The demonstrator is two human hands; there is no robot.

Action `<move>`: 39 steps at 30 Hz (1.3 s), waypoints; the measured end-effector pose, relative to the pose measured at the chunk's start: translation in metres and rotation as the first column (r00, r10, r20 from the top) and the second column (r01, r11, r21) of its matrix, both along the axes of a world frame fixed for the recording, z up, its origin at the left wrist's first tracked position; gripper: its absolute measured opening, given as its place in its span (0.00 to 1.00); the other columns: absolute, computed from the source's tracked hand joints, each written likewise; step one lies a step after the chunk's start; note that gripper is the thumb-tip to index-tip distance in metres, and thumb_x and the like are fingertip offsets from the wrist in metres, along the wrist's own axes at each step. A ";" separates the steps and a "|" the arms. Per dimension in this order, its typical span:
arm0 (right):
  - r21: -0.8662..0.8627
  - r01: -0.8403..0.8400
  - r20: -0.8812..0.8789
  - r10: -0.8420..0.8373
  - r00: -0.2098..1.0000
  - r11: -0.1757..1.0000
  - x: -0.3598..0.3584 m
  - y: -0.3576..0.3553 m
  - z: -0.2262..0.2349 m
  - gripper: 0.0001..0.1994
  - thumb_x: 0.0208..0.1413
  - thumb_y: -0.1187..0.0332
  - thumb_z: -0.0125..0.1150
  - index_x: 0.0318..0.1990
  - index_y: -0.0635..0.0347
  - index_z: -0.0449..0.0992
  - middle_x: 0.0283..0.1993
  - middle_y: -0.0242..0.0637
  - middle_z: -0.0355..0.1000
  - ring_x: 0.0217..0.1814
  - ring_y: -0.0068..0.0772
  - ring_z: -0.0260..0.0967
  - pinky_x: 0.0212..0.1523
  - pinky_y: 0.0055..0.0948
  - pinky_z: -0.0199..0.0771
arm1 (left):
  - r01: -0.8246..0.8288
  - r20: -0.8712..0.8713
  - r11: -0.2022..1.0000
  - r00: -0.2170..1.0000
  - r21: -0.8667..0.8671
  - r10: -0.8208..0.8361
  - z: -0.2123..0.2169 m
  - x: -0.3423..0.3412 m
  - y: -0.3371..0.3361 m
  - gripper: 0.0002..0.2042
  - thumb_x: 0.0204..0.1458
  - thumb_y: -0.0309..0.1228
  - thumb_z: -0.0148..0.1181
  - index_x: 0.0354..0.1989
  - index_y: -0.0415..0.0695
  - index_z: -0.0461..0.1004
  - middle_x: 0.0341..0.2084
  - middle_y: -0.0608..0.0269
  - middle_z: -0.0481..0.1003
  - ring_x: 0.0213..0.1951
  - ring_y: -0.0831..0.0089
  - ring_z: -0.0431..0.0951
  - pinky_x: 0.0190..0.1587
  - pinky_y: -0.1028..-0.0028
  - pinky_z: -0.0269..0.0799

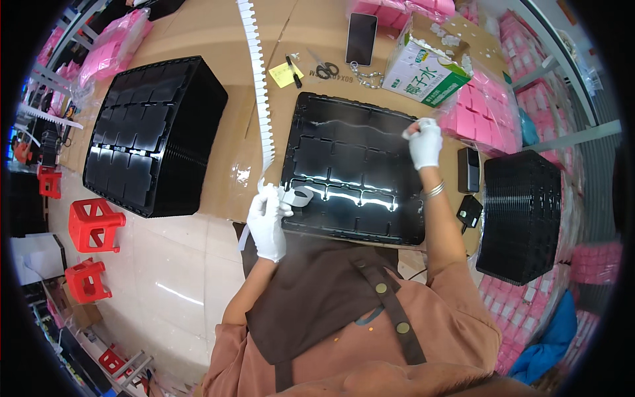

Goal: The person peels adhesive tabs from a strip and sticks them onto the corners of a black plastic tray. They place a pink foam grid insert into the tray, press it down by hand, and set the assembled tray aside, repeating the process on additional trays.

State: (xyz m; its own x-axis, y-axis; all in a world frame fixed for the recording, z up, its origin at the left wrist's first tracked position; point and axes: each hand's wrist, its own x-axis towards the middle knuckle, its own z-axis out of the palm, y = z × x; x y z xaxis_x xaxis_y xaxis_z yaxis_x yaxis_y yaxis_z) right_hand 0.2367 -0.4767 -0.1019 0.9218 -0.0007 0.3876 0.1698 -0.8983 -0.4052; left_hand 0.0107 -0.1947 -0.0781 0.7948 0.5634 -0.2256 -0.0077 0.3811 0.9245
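Note:
My left hand [267, 228], in a white glove, is closed on a long white notched strip [260, 86], which runs away from me up the table. A curled pale loop of strip [302, 196] sticks out beside the fingers, over the near left corner of a black plastic tray [357, 159]. This tray lies flat before me, its surface moulded into shallow rectangular sections. At its right edge is my right hand [425, 147], also gloved in white, with fingers curled together. Whatever those fingers hold, if anything, is too small to make out.
Stacks of black trays stand left [145, 132] and right [522, 215]. Behind the tray lie a phone [362, 38], scissors [326, 70], a pen [294, 71] on a yellow note and an open carton [423, 69]. Pink packs [479, 116] and a black device [468, 169] sit right.

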 end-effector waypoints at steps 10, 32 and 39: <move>-0.068 0.052 -0.031 -0.054 0.998 0.996 0.030 -0.041 -0.036 0.02 0.40 0.76 0.60 0.21 0.58 0.74 0.31 0.42 0.71 0.38 0.46 0.68 0.39 0.41 0.70 | 0.008 -0.027 1.000 1.000 -0.014 -0.008 0.000 0.006 -0.006 0.09 0.60 0.32 0.52 0.39 0.38 0.71 0.28 0.64 0.73 0.25 0.83 0.71 0.28 0.81 0.69; 0.806 -0.215 -0.199 0.596 0.778 0.551 -0.152 0.142 0.036 0.02 0.46 0.76 0.59 0.28 0.63 0.72 0.33 0.38 0.74 0.35 0.32 0.72 0.39 0.28 0.70 | 0.073 -0.015 0.996 0.997 0.056 -0.072 0.006 0.007 -0.022 0.11 0.59 0.34 0.53 0.38 0.37 0.71 0.29 0.62 0.74 0.26 0.81 0.73 0.29 0.81 0.72; 0.840 -0.116 -0.228 0.539 0.811 0.530 -0.166 0.155 0.024 0.04 0.46 0.73 0.61 0.30 0.63 0.74 0.31 0.39 0.74 0.33 0.35 0.70 0.37 0.29 0.68 | 0.075 -0.002 0.997 0.997 0.004 -0.075 0.004 -0.004 -0.020 0.12 0.59 0.35 0.54 0.41 0.37 0.71 0.34 0.61 0.74 0.30 0.79 0.75 0.32 0.78 0.74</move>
